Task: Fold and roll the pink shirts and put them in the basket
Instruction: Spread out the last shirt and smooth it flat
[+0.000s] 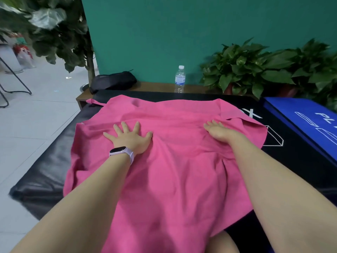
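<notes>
A pink shirt (173, 161) lies spread over a black padded mat (47, 165), its near edge hanging toward me. My left hand (130, 136), with a watch on the wrist, presses flat on the shirt's left half with the fingers spread. My right hand (219, 131) rests on the shirt's right half with straight fingers, next to a fold of cloth by the right sleeve. Wrinkles run between the two hands. No basket is in view.
A water bottle (180, 79) and a black bag (113, 82) stand on a wooden ledge behind the mat. Potted plants (255, 70) line the green wall at the right. A blue box (310, 121) sits at the right. Tiled floor lies to the left.
</notes>
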